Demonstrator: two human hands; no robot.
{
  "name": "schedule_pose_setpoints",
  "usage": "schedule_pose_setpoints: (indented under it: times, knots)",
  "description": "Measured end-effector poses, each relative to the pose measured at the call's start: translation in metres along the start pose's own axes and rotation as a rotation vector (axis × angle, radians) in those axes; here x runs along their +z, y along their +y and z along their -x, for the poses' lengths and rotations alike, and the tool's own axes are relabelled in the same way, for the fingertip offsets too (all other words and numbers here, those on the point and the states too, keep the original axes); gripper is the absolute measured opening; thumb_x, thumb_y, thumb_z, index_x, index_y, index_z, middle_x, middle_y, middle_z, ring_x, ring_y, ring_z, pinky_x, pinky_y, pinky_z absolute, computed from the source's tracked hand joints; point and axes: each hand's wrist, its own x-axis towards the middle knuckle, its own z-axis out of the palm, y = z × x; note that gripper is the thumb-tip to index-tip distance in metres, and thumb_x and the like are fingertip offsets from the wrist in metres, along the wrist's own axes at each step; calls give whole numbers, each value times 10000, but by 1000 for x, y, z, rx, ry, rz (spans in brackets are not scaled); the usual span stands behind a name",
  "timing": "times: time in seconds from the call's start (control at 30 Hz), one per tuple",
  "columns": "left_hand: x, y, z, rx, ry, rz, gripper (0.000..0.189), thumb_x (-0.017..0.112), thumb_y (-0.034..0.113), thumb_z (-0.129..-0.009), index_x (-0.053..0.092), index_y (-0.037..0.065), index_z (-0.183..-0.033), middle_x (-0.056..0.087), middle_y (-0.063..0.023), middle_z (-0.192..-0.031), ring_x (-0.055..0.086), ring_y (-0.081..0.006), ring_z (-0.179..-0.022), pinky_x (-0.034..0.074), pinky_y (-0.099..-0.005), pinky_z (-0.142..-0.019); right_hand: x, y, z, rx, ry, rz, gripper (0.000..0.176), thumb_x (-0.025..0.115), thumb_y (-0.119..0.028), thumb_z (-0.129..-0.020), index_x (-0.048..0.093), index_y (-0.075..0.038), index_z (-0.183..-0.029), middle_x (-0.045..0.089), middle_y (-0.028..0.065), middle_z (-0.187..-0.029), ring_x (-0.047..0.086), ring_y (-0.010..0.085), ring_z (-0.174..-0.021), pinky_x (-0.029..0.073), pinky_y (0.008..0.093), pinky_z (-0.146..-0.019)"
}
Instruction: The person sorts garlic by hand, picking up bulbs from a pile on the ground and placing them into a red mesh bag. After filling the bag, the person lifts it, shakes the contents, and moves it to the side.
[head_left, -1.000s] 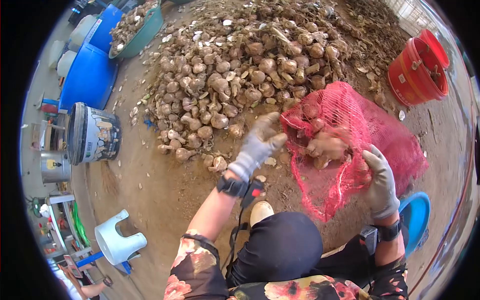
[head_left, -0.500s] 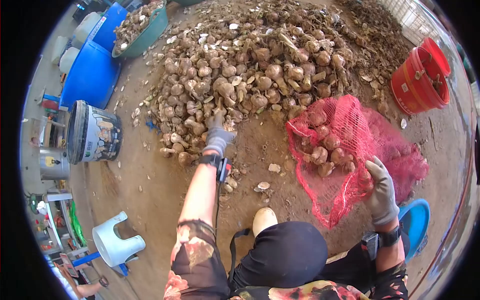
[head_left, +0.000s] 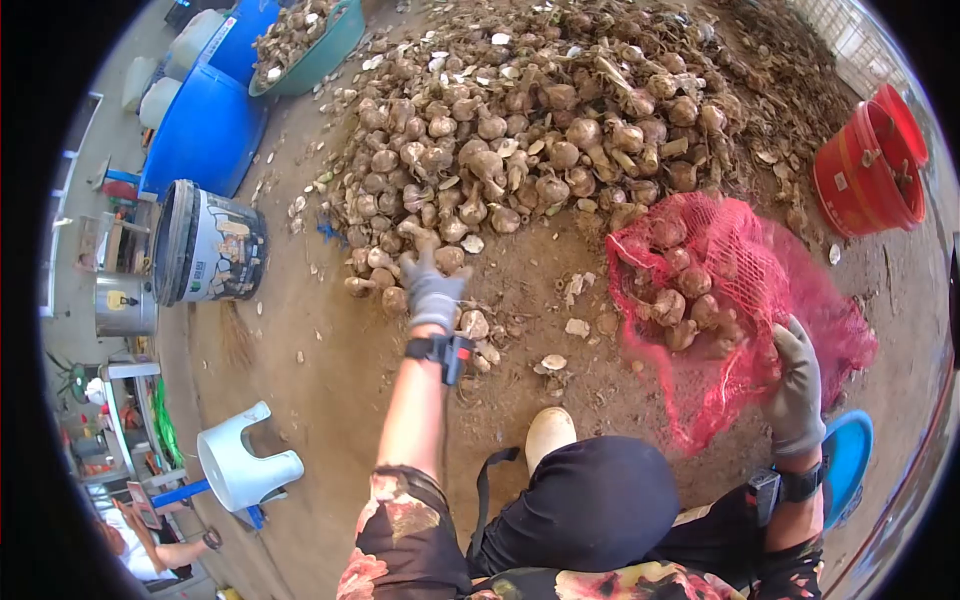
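My left hand (head_left: 432, 285), in a grey glove, reaches down at the near edge of a heap of brown, dirt-coated bulbs that look like garlic (head_left: 485, 170). Its fingers are spread over the bulbs, and a bulb (head_left: 449, 260) lies right beside them. On the right, a red mesh bag (head_left: 725, 250) lies on the ground with several bulbs (head_left: 692, 283) inside. My right hand (head_left: 795, 395), gloved too, has its fingers closed on the near side of this bag. The bag's mouth gapes toward the heap.
A red bucket (head_left: 868, 180) stands far right, a black-rimmed bucket (head_left: 225, 245) left. Behind that are a blue tub (head_left: 205, 130) and a green basin (head_left: 325, 55) of bulbs. A pale stool (head_left: 245, 465) lies left; a blue basin (head_left: 850, 465) sits by my right arm. Another person's arm (head_left: 180, 553) shows lower left.
My left hand has drawn back slightly toward me, its fingers spreading among the near bulbs. My right hand keeps hold of the mesh bag, whose near edge has shifted. The whole view has turned slightly.
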Motion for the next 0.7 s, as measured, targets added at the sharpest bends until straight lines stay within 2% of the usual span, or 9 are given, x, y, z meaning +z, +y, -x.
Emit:
schedule_pose_setpoints:
  times: [0.1,0.17,0.27,0.33,0.5,0.57,0.6,0.67,0.7]
  knots:
    - [26,-23,-17,187,80,-350,601,779,204,-589,502,194,-1123,364,-170,-1205,428,-359,-1098,437,-428,-885,-3,2,-1,-210,-132,526,254,479,-44,-881,505,-1,-1129,546,50,-1060,538,132,-949,458,262,-820]
    - [26,-14,-27,179,37,-566,561,773,221,-578,499,177,-1066,360,-161,-1208,444,-377,-1075,453,-461,-834,3,8,0,381,3,-553,264,475,-35,-880,494,3,-1141,534,45,-1080,532,139,-963,455,264,-833]
    - [15,-25,-49,192,-91,-525,541,762,225,-589,504,178,-1062,369,-155,-1195,462,-362,-1059,465,-449,-814,9,-13,-6,227,-43,-395,258,470,-31,-881,495,-4,-1137,537,40,-1071,533,106,-942,463,230,-806]
    - [11,-45,-60,240,-147,-464,552,780,196,-559,519,160,-1043,439,-170,-1110,500,-350,-1015,465,-451,-813,4,-21,-8,412,15,-619,254,467,-34,-883,497,-10,-1134,534,39,-1073,534,99,-938,464,218,-795]
    - [-12,19,14,-139,-360,808,597,814,112,-574,531,142,-1100,562,-107,-1077,601,-216,-869,551,-320,-666,-2,-4,-4,504,78,-675,241,468,-51,-884,511,-21,-1119,526,46,-1088,540,98,-943,468,215,-787]
    - [-3,49,62,508,-501,844,686,810,201,-605,482,149,-1205,518,-112,-1170,518,-263,-1075,447,-410,-938,-8,3,-10,494,-293,-1155,259,474,-16,-872,519,-27,-1127,521,63,-1118,535,124,-981,464,230,-814]
    - [-13,63,88,530,-566,774,748,812,261,-602,456,173,-1255,413,-141,-1295,392,-283,-1215,354,-428,-1016,-6,2,-10,497,-304,-1154,259,474,-16,-872,519,-27,-1127,521,63,-1118,535,124,-981,464,230,-814]
    - [-2,34,82,523,-291,206,813,819,313,-577,438,169,-1280,320,-182,-1359,317,-303,-1267,346,-400,-1016,-4,1,-2,-296,-82,455,292,481,28,-856,520,-29,-1139,508,92,-1168,521,168,-1037,446,268,-870]
    - [6,10,76,400,-187,76,800,817,308,-575,448,156,-1268,329,-197,-1344,345,-317,-1245,362,-393,-998,-6,3,2,-301,-79,450,292,481,28,-856,520,-29,-1139,508,92,-1168,521,168,-1037,446,268,-870]
